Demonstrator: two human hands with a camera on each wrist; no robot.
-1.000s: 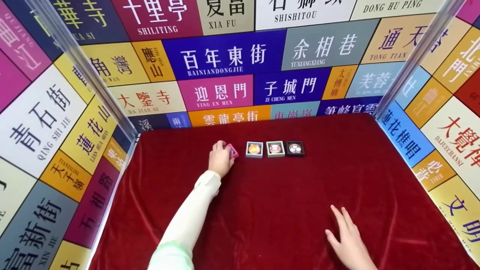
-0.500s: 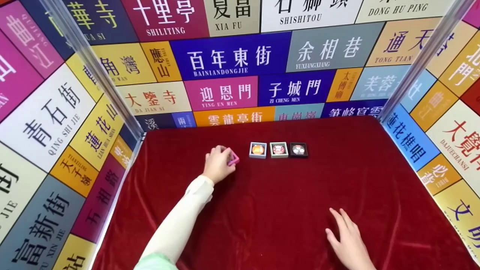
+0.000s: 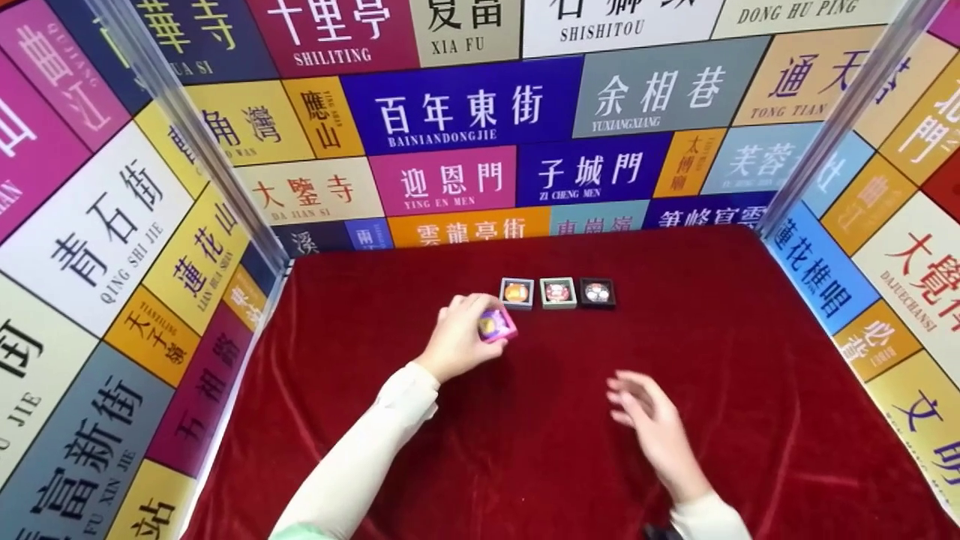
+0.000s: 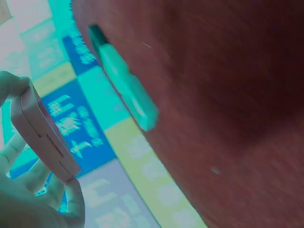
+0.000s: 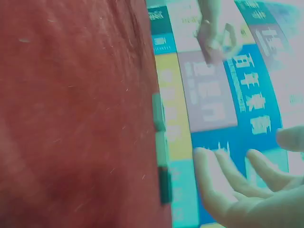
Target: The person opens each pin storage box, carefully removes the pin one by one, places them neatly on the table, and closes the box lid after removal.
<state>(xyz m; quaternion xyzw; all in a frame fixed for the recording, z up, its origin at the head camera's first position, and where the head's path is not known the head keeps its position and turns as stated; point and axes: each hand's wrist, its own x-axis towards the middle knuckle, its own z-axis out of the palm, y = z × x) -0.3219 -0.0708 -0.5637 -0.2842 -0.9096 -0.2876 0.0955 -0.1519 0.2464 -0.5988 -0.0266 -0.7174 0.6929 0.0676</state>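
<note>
My left hand (image 3: 459, 339) grips a small square pink box (image 3: 497, 325) between thumb and fingers. A purple and yellow round design shows inside its frame. In the left wrist view the pink box (image 4: 45, 133) appears edge-on, a notch in its side, lifted off the cloth. To the right, my right hand (image 3: 654, 424) hangs over the cloth, fingers loosely bent, holding nothing; its fingers (image 5: 204, 175) are spread in the right wrist view. Behind the pink box, a blue-grey box (image 3: 517, 293), a pale green box (image 3: 558, 293) and a black box (image 3: 597, 293) lie in a row.
Dark red velvet cloth (image 3: 540, 450) covers the table. Printed panels with place names, such as a blue panel (image 3: 461, 105), wall off the back and both sides. Clear corner posts (image 3: 217, 157) stand where the walls meet.
My left hand has lifted the pink box and carried it right and nearer, turning its face upward into view. My right hand has moved left and forward, its fingers bending a little.
</note>
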